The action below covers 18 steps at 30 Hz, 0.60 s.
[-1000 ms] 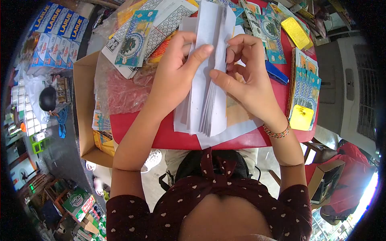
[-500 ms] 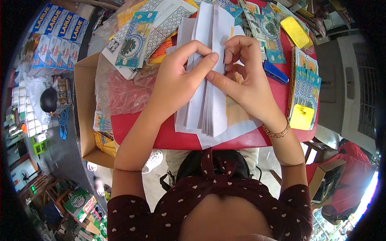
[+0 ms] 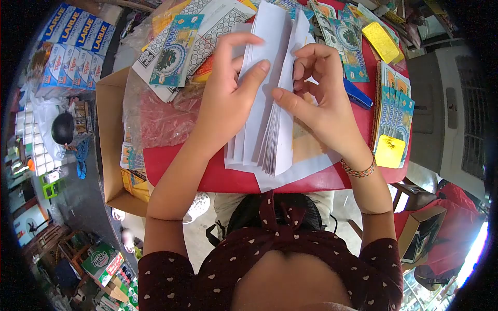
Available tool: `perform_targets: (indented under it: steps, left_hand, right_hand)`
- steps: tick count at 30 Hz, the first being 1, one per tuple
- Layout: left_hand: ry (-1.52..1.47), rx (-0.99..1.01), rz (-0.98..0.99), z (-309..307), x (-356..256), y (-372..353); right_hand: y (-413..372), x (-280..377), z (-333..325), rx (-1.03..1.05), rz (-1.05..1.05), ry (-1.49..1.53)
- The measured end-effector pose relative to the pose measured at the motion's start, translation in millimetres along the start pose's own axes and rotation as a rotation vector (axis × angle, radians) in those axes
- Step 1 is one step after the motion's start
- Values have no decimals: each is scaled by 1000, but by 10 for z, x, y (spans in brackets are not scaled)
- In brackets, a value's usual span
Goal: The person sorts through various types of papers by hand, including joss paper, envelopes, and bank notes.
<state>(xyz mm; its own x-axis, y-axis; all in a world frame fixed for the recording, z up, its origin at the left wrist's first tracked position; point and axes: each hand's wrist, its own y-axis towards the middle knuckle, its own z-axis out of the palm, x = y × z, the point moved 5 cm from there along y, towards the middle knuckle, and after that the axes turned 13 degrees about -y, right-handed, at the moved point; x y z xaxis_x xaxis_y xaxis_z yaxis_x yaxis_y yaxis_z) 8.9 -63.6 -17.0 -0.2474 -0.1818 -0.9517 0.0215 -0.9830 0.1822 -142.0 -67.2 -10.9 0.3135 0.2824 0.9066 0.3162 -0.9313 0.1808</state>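
A thick stack of folded white paper sheets (image 3: 265, 119) stands partly fanned over the near middle of the red table (image 3: 171, 163). My left hand (image 3: 231, 93) is at the stack's left side, its thumb and forefinger spread apart, with the thumb tip by a white sheet. On the right, my right hand (image 3: 321, 93) has its fingers curled round the stack's right part, thumb on the sheet edges. Under the stack lie more white sheets and a brownish piece (image 3: 308, 142). A blue stapler (image 3: 358, 95) rests just right of my right hand.
Printed blue-green notes (image 3: 179, 49) and patterned sheets lie at the back left, beside crumpled clear plastic (image 3: 161, 119). Yellow blocks (image 3: 383, 41) and bundled notes (image 3: 395, 111) are on the right. An open cardboard box (image 3: 111, 140) stands against the table's left side.
My left hand has opened, its forefinger lifting up and left off the sheets. The stack's fold has spread wider, and its right part leans further right in my right hand.
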Motion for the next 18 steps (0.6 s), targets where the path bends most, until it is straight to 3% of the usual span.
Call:
perform_targets:
  steps: [1,4,10,13,18]
  left_hand:
    - [185,64,46,7,-31,10]
    - [159,96,-72,49,-73,-22]
    - [249,94,-75,66,-20,-52]
    - [136,81,-176,52,-12,-67]
    - [109,52,-142,-9,25,-16]
  right_hand:
    - [-3,1,4,3,5,2]
    - [-9,11,20,11,-8,-18]
    - [-12,5,44,6,-73,-81]
    - [-12,10,37,7,-45,-83]
    - [10,-6,-54,-23,13,3]
